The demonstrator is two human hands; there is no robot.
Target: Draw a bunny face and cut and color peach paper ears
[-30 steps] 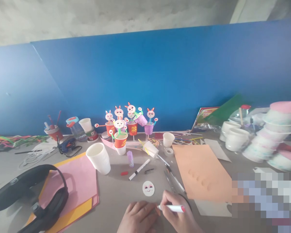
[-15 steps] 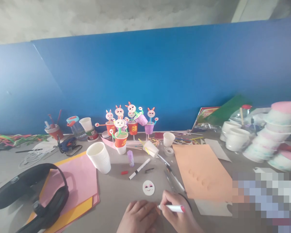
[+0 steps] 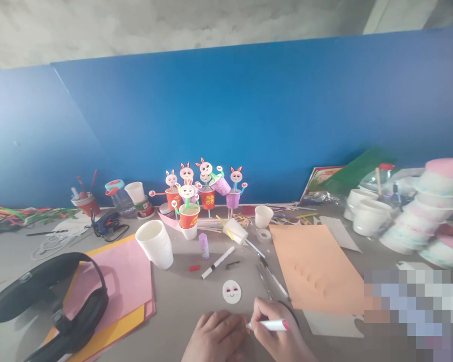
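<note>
My right hand (image 3: 270, 327) is closed around a white marker (image 3: 272, 325) with a red end. Its tip points left, toward the fingertips of my left hand (image 3: 217, 334). That left hand rests low on the table, fingers close together, pinning down a small orange piece (image 3: 245, 322) that is mostly hidden under them. Just beyond both hands lies a white paper disc (image 3: 231, 292) with a drawn face and pink cheeks. A pair of scissors (image 3: 266, 281) lies beside my right hand, its handles partly covered. Farther off are a black-and-white marker (image 3: 218, 263) and a red cap (image 3: 194, 268).
Rabbit-faced cup figures (image 3: 189, 216) stand at the back. Stacked white cups (image 3: 154, 244), coloured paper (image 3: 124, 281) and headphones (image 3: 56, 317) occupy the left. Right are an orange sheet (image 3: 313, 266) and stacked painted bowls (image 3: 415, 221). A blue panel (image 3: 226, 115) rises behind.
The marker tip and my right hand have shifted very slightly at the left fingertips. My left hand stays in place, and the view has moved a touch.
</note>
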